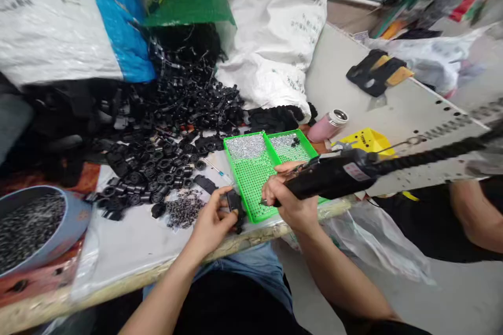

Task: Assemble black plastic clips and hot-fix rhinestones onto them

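Black plastic part (234,203) pinched in our left grip (212,227); our right grip (291,201) clasps a corded applicator (330,178) that, bumped, could spill the green tray (243,135).

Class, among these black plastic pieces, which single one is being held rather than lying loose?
It is the piece gripped in the left hand near the table edge; the others lie loose in the heap, untouched by that hand.

Blurred printing on white woven sack (277,15), unreadable label (356,171) on black tool (326,180)
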`<act>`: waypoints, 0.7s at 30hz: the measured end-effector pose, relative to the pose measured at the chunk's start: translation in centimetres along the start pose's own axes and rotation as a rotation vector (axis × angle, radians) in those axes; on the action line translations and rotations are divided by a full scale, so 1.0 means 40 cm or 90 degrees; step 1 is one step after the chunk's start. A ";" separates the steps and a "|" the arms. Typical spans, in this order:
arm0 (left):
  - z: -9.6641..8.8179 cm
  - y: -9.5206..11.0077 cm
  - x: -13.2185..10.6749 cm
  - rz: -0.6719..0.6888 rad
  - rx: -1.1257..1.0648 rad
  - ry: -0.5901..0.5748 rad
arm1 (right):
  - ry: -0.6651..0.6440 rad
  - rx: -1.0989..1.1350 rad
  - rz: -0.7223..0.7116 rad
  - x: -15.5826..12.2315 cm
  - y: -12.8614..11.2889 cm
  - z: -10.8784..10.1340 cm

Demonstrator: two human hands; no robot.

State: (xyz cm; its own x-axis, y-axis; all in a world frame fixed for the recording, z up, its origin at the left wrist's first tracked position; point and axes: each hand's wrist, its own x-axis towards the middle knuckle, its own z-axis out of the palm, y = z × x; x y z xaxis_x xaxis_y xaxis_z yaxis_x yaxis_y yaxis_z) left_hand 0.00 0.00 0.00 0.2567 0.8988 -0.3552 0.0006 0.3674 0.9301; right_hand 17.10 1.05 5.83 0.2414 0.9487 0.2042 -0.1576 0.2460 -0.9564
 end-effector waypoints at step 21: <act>0.012 -0.016 0.005 0.038 0.109 0.027 | 0.041 -0.007 0.053 -0.012 0.089 -0.051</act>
State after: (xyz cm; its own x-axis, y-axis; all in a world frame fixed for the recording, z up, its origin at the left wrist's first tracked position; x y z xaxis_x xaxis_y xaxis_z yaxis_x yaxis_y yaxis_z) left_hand 0.52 -0.18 -0.62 0.2196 0.9287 -0.2988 0.1521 0.2700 0.9508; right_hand 18.38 1.07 1.90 0.2894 0.9509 0.1096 -0.1697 0.1637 -0.9718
